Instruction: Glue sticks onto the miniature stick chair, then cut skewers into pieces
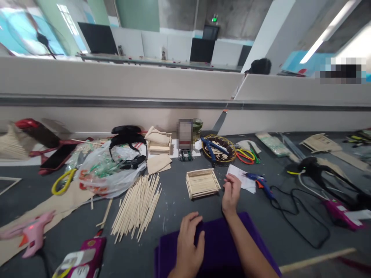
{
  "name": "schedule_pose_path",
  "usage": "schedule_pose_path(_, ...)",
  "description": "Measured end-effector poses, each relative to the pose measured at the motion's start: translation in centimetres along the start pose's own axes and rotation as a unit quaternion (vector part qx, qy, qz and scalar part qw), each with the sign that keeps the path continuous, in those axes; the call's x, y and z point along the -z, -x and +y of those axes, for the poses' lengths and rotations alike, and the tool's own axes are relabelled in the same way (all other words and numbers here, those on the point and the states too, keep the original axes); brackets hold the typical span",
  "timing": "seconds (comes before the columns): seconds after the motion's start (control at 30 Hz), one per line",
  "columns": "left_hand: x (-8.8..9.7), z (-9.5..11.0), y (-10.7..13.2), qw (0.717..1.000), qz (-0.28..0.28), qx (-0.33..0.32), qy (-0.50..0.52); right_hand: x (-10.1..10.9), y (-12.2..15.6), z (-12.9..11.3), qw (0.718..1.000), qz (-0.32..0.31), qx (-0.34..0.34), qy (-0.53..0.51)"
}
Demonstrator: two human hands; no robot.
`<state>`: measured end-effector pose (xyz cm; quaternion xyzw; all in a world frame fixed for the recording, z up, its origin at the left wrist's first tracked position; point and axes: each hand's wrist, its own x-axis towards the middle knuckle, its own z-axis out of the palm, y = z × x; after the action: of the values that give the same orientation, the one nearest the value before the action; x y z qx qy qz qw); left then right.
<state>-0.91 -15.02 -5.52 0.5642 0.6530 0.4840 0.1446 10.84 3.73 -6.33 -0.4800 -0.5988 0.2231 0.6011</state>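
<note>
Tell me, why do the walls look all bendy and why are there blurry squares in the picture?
In the head view, the wide lens bows the long partition and stretches the edges, so the pink glue gun at the left looks smeared. Two patches are blurred into squares on purpose: one on the desk, one at the top right. A ceiling strip light glares white. The middle, with the wooden tray, is sharpest.

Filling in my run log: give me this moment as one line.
left hand: flat on purple mat | right hand: raised, fingers curled, beside small wooden stick tray | pale wooden stick bundle: left
</note>
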Motion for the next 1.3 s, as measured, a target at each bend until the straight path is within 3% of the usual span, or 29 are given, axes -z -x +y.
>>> schedule_pose_path(0.2,-0.3,0.2,-0.7,0.998,0.005,0.022,0.051,-0.4,-0.2,0.2,0.999,0.004,0.037,0.0)
schedule_pose_path(0.7,-1.1,0.1,-0.8,0.994,0.093,0.063,0.015,-0.7,-0.2,1.5,0.998,-0.001,0.039,-0.045)
schedule_pose_path(1.0,-1.3,0.1,-0.8,0.992,0.083,0.085,0.04,-1.1,-0.2,2.2,0.998,-0.016,0.035,-0.046)
schedule_pose_path(1.3,-1.3,0.2,-0.9,0.988,0.085,0.106,0.074,-0.7,-0.2,1.0,0.998,-0.011,-0.003,-0.067)
